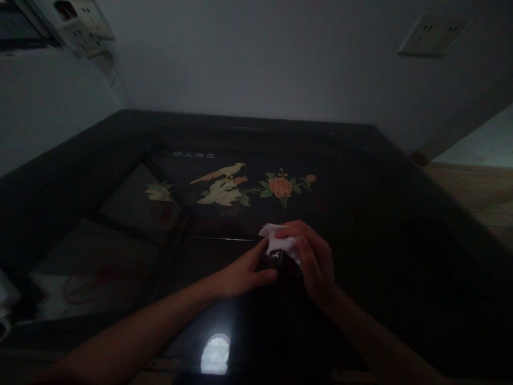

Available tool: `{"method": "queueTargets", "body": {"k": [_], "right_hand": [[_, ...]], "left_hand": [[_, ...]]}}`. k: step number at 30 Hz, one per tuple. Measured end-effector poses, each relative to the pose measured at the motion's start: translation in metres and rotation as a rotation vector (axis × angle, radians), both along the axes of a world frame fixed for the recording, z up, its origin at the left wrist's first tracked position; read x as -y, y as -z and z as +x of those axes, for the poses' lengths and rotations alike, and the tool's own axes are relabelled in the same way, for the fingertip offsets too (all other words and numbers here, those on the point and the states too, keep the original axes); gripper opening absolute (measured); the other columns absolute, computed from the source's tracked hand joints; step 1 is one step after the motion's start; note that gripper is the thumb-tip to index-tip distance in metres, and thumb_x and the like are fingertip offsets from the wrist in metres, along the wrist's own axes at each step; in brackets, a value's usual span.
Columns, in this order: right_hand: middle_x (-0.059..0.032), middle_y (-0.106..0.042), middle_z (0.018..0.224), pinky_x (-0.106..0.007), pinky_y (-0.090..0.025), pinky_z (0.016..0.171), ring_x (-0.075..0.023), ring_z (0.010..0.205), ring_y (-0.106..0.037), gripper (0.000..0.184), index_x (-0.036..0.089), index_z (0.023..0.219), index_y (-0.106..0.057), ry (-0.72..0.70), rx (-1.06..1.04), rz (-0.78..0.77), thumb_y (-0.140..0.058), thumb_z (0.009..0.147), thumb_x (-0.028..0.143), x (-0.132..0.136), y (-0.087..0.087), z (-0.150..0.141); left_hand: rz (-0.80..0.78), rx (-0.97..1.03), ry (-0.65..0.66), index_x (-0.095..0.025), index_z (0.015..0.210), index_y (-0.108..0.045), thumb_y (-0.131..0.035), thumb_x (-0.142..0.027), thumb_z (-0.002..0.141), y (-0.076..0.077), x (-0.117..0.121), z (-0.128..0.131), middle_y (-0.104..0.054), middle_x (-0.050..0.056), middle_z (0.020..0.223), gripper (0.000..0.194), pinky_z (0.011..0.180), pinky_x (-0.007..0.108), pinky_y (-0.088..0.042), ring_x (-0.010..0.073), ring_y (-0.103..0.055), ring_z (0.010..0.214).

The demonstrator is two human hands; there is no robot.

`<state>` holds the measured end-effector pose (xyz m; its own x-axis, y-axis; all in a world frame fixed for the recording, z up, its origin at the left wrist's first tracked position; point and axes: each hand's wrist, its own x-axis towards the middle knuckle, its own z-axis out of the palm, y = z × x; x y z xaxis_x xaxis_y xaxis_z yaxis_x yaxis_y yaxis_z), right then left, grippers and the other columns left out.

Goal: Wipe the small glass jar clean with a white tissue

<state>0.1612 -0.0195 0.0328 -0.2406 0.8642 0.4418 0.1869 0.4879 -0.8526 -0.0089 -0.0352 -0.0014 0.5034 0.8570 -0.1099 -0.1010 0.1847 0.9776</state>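
The scene is dim. My right hand [315, 259] is closed around a crumpled white tissue [278, 241] above a dark glossy table [360, 176]. My left hand [246, 272] pinches a small dark object [276, 259] just under the tissue, thumb and fingers pressed on it; what this object is I cannot make out. Both hands meet near the middle of the tabletop. Beyond them the table surface carries an inlaid picture of a pale bird [222, 184] and an orange flower [280, 187].
A white wall rises behind the table, with a double socket [435, 35] at the upper right and switches [84, 27] at the upper left. Wooden floor [476, 192] shows at the right. A bright light reflection [215, 354] lies on the near tabletop.
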Motion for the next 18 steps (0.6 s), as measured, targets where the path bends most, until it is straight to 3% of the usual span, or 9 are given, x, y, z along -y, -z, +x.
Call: {"method": "queueTargets", "body": {"k": [3, 8, 12, 18], "right_hand": [[-0.0041, -0.066, 0.086, -0.032, -0.047, 0.073, -0.0186, 0.082, -0.061, 0.035, 0.022, 0.087, -0.066, 0.007, -0.032, -0.059, -0.036, 0.095, 0.036, -0.002, -0.002, 0.0], [-0.0035, -0.067, 0.089, -0.03, -0.048, 0.074, -0.0175, 0.082, -0.062, 0.032, 0.021, 0.091, -0.065, 0.025, -0.034, -0.124, -0.037, 0.095, 0.036, -0.008, -0.004, -0.001], [-0.0063, -0.062, 0.111, -0.034, -0.046, 0.088, -0.019, 0.101, -0.059, 0.028, 0.022, 0.11, -0.059, 0.039, 0.051, 0.022, -0.037, 0.096, 0.031, -0.007, 0.002, -0.001], [-0.0103, -0.044, 0.138, -0.043, -0.039, 0.103, -0.0245, 0.127, -0.043, 0.035, 0.025, 0.127, -0.049, -0.008, 0.236, 0.224, -0.042, 0.093, 0.025, -0.002, 0.005, -0.001]], "left_hand": [[-0.031, 0.047, 0.001, -0.017, 0.132, -0.05, -0.075, -0.039, 0.069, -0.002, 0.0, 0.002, -0.062, 0.011, 0.119, 0.071, 0.094, 0.037, -0.043, 0.0301, -0.054, 0.114], [-0.099, 0.083, -0.132, -0.017, 0.122, -0.057, -0.079, -0.038, 0.065, -0.007, -0.005, 0.006, -0.064, 0.009, 0.115, 0.064, 0.098, 0.038, -0.041, 0.0296, -0.056, 0.112], [-0.153, 0.166, -0.185, -0.015, 0.121, -0.055, -0.082, -0.038, 0.06, -0.006, -0.009, 0.01, -0.065, 0.011, 0.115, 0.071, 0.095, 0.038, -0.043, 0.0286, -0.059, 0.108], [-0.103, 0.14, -0.257, -0.014, 0.114, -0.059, -0.081, -0.043, 0.061, -0.001, -0.009, 0.013, -0.066, 0.012, 0.115, 0.064, 0.095, 0.038, -0.044, 0.0289, -0.059, 0.108]]}}
